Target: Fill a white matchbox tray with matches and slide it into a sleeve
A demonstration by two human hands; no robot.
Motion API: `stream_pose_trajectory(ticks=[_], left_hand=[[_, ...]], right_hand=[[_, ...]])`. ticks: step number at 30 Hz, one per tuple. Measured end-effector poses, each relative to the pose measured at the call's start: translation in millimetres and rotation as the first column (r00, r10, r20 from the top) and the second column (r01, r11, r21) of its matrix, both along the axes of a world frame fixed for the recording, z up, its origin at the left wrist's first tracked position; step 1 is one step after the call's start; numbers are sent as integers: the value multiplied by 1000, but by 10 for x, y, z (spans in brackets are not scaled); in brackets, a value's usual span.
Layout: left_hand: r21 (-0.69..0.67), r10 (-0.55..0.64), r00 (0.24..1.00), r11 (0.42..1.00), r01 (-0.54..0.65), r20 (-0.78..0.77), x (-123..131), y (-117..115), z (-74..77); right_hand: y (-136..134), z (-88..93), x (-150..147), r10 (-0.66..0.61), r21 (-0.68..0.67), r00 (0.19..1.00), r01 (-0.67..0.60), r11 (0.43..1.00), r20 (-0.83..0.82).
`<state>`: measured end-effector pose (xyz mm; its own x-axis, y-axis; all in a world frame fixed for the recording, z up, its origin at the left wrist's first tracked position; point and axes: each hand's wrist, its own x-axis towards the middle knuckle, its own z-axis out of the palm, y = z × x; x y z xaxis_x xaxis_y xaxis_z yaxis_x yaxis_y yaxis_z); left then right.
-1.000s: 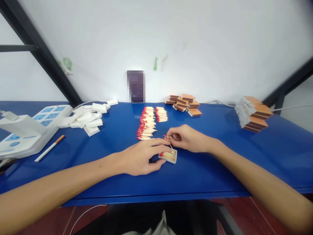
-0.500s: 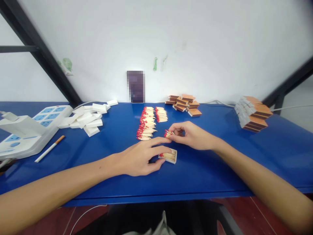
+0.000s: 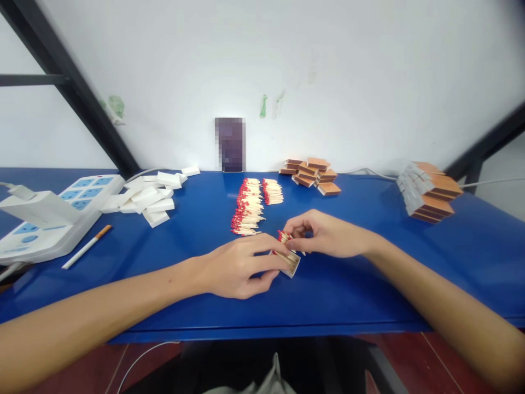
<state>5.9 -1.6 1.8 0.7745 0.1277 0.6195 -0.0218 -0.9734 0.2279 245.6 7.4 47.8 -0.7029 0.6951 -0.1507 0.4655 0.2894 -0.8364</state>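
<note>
Two bare hands meet over a small white tray toward the front of the blue tabletop. From here the tray looks part-loaded: a layer of matches lies in it, while the right hand pinches a small bunch of red-tipped matches at its far edge. The left hand curves over the tray from the other side, its fingers covering part of it, so I can't tell whether it grips or merely steadies. Plenty is left outside, I'd judge: a long row of loose matches and a shorter row lie farther back, heads to the left. Brown matchboxes sit heaped near the white wall, with another stack off right. White box pieces are piled at left, beside a power strip and a cigarette. Below, the floor is dark red.
</note>
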Motion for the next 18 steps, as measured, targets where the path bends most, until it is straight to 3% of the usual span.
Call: stream_pose_trajectory(ticks=[18], left_hand=[[43,-29,997,999,26,75,27,-2,11]], right_hand=[[8,-12,21,32,-60,998,-29,998,51]])
